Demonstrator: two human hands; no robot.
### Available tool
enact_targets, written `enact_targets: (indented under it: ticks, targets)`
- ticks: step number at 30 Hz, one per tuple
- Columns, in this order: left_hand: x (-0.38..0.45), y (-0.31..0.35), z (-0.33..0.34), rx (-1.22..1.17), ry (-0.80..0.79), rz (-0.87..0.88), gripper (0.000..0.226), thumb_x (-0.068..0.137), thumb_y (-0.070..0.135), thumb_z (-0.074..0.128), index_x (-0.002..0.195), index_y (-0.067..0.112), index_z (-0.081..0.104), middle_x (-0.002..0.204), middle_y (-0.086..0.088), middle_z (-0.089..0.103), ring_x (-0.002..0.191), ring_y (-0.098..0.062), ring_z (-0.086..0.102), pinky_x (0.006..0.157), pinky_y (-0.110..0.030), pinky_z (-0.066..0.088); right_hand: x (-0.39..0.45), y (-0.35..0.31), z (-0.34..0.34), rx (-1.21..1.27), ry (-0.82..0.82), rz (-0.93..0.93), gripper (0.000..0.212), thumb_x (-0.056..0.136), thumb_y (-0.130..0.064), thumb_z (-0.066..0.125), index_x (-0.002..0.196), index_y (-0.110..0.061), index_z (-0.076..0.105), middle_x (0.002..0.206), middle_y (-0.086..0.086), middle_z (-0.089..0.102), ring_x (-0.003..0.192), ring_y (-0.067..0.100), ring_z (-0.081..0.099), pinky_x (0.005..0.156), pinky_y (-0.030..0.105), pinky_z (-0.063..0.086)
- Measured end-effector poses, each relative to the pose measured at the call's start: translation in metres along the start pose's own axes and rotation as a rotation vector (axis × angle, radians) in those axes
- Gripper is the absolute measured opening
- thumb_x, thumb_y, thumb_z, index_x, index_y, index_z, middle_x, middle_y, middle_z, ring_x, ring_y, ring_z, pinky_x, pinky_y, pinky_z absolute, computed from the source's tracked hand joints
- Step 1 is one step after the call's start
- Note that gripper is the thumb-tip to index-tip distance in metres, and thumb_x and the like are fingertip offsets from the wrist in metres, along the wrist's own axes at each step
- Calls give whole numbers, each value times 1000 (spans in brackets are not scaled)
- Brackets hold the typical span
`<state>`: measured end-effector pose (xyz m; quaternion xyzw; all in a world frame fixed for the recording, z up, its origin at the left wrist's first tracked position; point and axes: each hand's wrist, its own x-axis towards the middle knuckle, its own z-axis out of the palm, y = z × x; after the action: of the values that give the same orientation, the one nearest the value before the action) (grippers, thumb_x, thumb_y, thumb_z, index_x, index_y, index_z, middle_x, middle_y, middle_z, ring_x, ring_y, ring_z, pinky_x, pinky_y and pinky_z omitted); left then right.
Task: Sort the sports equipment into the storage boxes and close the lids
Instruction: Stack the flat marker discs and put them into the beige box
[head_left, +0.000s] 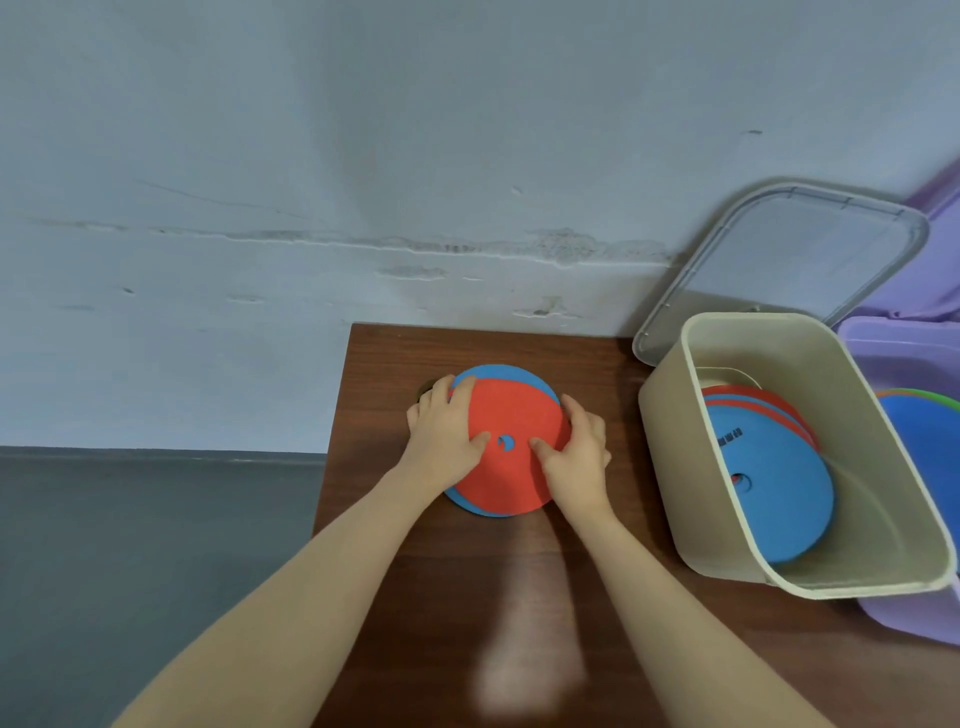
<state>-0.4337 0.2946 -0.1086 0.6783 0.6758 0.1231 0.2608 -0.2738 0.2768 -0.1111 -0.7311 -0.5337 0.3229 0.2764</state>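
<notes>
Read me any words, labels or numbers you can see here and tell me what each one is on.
Blue disc in the beige box: one short line of dark print near its upper left edge, too small and blurred to read.
Red disc under both hands on the table: no print visible.
Clear lid, purple box: no text visible.

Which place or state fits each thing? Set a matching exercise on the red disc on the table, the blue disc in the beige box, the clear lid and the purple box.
Things
1. red flat disc with a centre hole
2. blue flat disc with a centre hole
3. clear plastic lid
4. purple plastic box

Places or states
A. leaning against the wall
B. inside the beige plastic box
C. under both hands, on the wooden table
D. right of the beige box

Pairs: 1-C, 2-B, 3-A, 4-D
</notes>
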Motion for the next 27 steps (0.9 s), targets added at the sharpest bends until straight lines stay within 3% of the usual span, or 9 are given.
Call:
enact_targets:
  ticks: [4,9,17,21,24,27]
  targets:
    - [-25,-4,-1,106,26,67,73,82,43,63,143,24,27,145,-5,26,127,-28,32,101,-41,25,-34,6,-2,-63,-31,-2,62,81,-21,68,137,-16,41,124,4,39,121,24,39,99,32,20]
    - [-70,-4,7,206,27,119,76,79,48,64,142,22,29,146,-7,23,124,-31,31,98,-42,29,-77,16,-7,-109,-65,14,63,82,-25,67,137,-16,39,126,7,39,122,23,37,99,35,23]
    - [-145,-19,14,207,1,19,92,79,59,57,148,22,10,140,-14,28,123,-30,31,100,-38,30,-150,26,-11,-113,-79,-10,66,80,-18,64,137,-32,35,124,2,37,117,22,36,95,33,22]
    - [-171,-23,13,192,29,-18,94,76,62,59,148,21,16,131,-12,35,114,-29,37,95,-38,32,-171,27,-12,-86,-127,-41,73,80,-14,61,140,-38,28,123,-1,39,115,17,39,98,36,21]
    - [-189,-26,16,118,70,-24,95,72,58,67,146,17,24,123,-14,40,108,-31,42,92,-41,36,-182,28,-16,-92,-139,-70,75,79,-12,61,141,-35,27,119,-4,38,114,17,41,97,33,20]
    - [-201,-27,15,-7,78,7,92,71,45,74,145,15,27,122,-15,39,107,-32,46,91,-42,42,-191,31,-21,21,-163,-73,77,78,-7,62,141,-36,28,117,-5,36,111,20,47,102,34,31]
